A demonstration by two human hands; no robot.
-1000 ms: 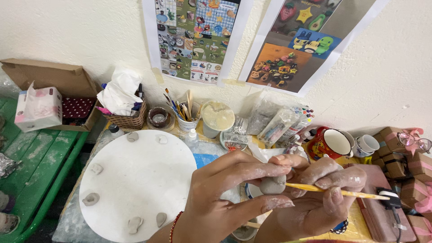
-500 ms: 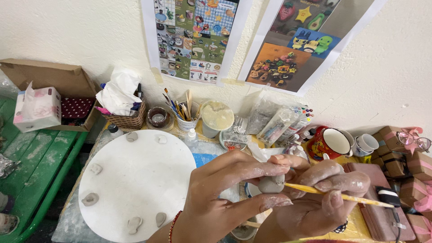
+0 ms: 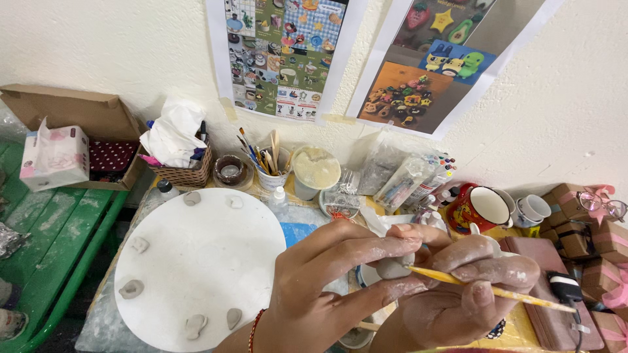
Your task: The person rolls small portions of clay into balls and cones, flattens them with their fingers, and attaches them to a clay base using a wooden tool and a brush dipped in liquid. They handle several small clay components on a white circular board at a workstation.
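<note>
My left hand (image 3: 333, 274), dusted with clay, pinches a small grey clay piece (image 3: 394, 267) between thumb and fingers low in the middle of the head view. Just to its right, my right hand (image 3: 464, 294) grips a thin yellow-handled brush (image 3: 497, 289) whose tip touches the clay piece. To the left lies a round white board (image 3: 196, 261) with several small grey clay lumps (image 3: 131, 288) spaced around its edge.
A cup of brushes (image 3: 268, 171), a lidded tub (image 3: 315, 171), a wicker basket (image 3: 183, 173) with cloth, a red mug (image 3: 481, 209) and a white cup (image 3: 533, 209) line the wall. A cardboard box (image 3: 72, 114), a tissue pack (image 3: 55, 160), a green bench (image 3: 46, 229) stand left; small brown gift boxes (image 3: 589, 242) right.
Both hands stay together on the clay piece; the brush handle has shifted slightly to the right and tilted a little lower.
</note>
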